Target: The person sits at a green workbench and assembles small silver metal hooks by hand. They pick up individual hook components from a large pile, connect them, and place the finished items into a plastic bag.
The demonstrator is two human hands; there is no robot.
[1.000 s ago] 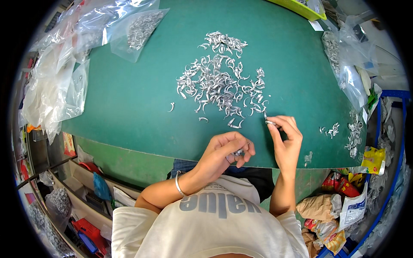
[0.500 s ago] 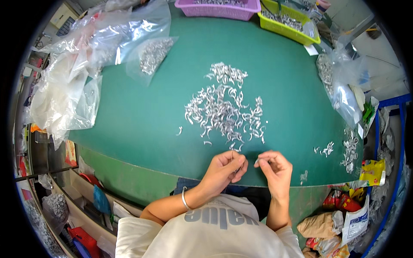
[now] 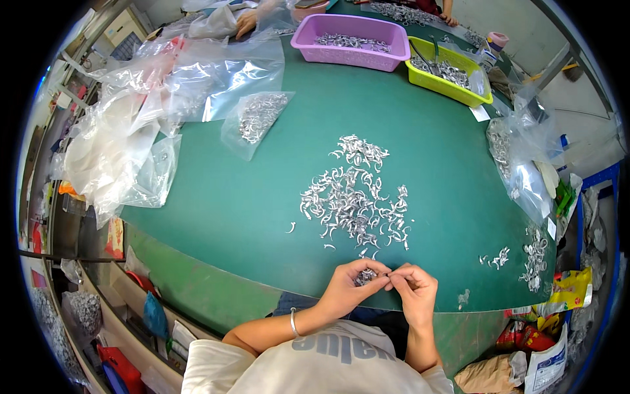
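Above the near edge of the table, my left hand [image 3: 351,284] and my right hand [image 3: 416,289] meet fingertip to fingertip. Both are closed in a pinch, and whatever lies between the tips is too small to make out. Inside the curl of my left hand's fingers some silvery metal shows; whether it is held or lies behind them I cannot tell. Just beyond my hands spreads a loose pile of small curved silver metal pieces [image 3: 354,203], with a smaller heap [image 3: 359,152] at its far side. One stray piece [image 3: 291,227] lies to the left.
At the back stand a purple basket [image 3: 354,58] and a yellow-green basket [image 3: 453,92], both holding metal parts. Clear plastic bags [image 3: 131,138] cover the left side. More metal parts [image 3: 535,259] lie at the right edge. Other people's hands [image 3: 246,23] show at the far end.
My hands, apart before, have come together at the fingertips. The view has tilted up, so the baskets and the far end of the table show more.
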